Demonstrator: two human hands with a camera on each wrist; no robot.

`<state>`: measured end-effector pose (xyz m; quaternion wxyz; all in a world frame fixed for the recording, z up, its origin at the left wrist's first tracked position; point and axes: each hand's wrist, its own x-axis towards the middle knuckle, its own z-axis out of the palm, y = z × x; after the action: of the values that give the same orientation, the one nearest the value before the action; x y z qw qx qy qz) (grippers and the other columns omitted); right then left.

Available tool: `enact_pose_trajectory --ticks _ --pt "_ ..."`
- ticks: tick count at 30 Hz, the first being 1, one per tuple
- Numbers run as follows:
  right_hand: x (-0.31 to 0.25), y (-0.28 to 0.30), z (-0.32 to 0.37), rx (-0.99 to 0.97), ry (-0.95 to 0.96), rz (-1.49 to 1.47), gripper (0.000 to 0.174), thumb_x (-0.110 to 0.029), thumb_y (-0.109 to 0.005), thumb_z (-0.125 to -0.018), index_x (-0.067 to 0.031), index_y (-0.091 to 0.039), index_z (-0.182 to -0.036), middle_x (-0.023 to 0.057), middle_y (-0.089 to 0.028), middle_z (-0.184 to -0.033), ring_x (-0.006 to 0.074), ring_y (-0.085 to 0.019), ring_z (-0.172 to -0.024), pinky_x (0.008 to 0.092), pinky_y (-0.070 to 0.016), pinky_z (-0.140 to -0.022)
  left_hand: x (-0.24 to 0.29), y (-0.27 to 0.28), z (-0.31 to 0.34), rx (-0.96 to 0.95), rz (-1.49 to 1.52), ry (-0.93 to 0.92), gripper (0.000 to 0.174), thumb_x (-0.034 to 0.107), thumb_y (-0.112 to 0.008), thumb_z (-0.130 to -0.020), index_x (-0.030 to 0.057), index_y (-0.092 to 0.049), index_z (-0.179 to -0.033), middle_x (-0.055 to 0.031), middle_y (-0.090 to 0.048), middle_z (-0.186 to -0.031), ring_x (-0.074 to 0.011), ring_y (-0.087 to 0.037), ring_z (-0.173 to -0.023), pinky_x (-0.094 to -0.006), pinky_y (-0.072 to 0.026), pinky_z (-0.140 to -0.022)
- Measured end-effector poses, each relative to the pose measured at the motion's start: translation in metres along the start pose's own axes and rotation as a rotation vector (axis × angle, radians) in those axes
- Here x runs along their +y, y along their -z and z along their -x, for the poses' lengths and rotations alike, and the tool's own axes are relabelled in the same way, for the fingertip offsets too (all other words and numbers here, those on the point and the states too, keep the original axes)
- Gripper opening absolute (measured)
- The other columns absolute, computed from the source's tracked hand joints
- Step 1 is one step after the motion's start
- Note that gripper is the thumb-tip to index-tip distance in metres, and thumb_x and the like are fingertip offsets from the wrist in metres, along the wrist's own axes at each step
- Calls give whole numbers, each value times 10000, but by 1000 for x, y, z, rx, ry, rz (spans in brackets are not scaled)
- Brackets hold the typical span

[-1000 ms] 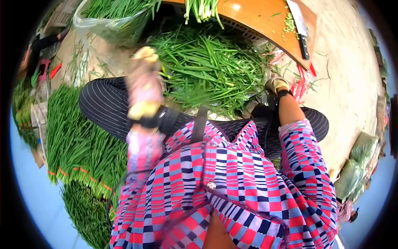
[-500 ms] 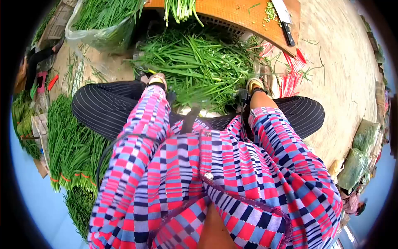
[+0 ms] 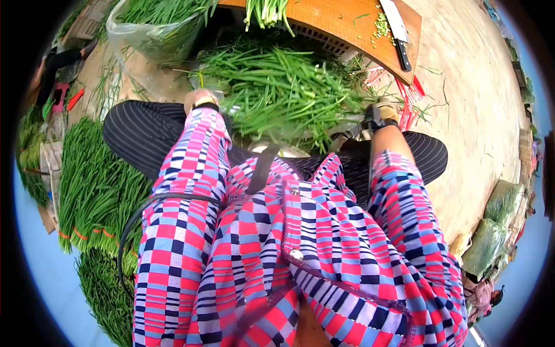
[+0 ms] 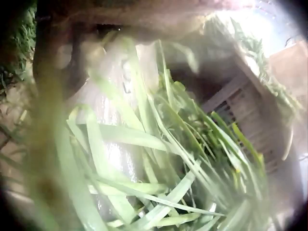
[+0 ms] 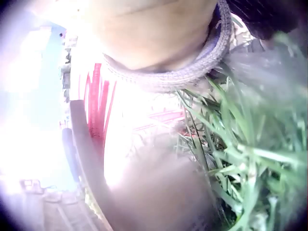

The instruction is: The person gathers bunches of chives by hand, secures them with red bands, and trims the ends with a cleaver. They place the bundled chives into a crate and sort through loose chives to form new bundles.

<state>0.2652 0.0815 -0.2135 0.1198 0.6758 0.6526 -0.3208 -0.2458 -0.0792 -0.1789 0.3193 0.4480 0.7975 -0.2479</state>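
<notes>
A loose heap of flat green garlic chive leaves (image 3: pixel 289 87) lies in front of the crossed legs, blurred in the head view, with clear plastic (image 3: pixel 234 109) along its near left edge. My left hand (image 3: pixel 201 99) is at the heap's left side, close to the plastic. Leaves (image 4: pixel 130 134) and shiny plastic (image 4: pixel 113 144) fill the left wrist view. At the right side is my gloved right hand (image 3: pixel 387 109), its knitted cuff (image 5: pixel 168 81) beside the leaves in the right wrist view. Fingers of both hands are mostly hidden, so I cannot tell what they hold.
A brown table (image 3: pixel 341 23) at the back bears a cleaver (image 3: pixel 395 29), chopped bits and a chive bunch (image 3: pixel 266 13). Red strips (image 3: pixel 407 101) lie at right. A plastic bag of chives (image 3: pixel 167 37) stands back left; tied bundles (image 3: pixel 101 185) lie at left.
The left hand came down from a blurred, raised position to the heap's left side. Both hands then spread slightly apart, and the heap's leaves have shifted and blurred.
</notes>
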Motion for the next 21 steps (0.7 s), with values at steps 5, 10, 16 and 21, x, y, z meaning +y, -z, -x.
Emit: enact_pose_trajectory --ticks 5,10,16,21 --pt "2 47 4 160 -127 -351 174 -283 -597 -848 -131 -563 -771 55 -508 -686 209 -429 -562 360 -344 -521 -17 64 7 253 -303 303 409 382 -554 -809 183 -652 -1152 -19 -586 -1264 -186 -582 -1126 -383 -509 -880" --pt "3 81 13 219 -387 -928 226 -294 -609 -848 -137 -548 -698 37 -492 -581 191 -401 -450 358 -321 -439 22 135 102 294 -221 332 433 429 -532 -851 152 -647 -1164 -24 -625 -1191 -164 -602 -1060 -322 -505 -840" --pt "-30 86 63 255 -217 -1352 195 -278 -621 -827 -109 -587 -737 19 -520 -585 152 -431 -459 321 -331 -437 -30 66 -2 592 -152 183 460 339 -782 -648 128 -657 -1036 -53 -655 -998 -164 -619 -929 -275 -506 -828" --pt "-22 107 63 122 -39 -766 182 -262 -638 -806 -84 -616 -774 4 -516 -581 145 -429 -464 302 -335 -445 12 78 18 412 401 352 616 408 -780 -673 56 -604 -1147 -122 -606 -1125 -237 -591 -1015 -337 -479 -877"
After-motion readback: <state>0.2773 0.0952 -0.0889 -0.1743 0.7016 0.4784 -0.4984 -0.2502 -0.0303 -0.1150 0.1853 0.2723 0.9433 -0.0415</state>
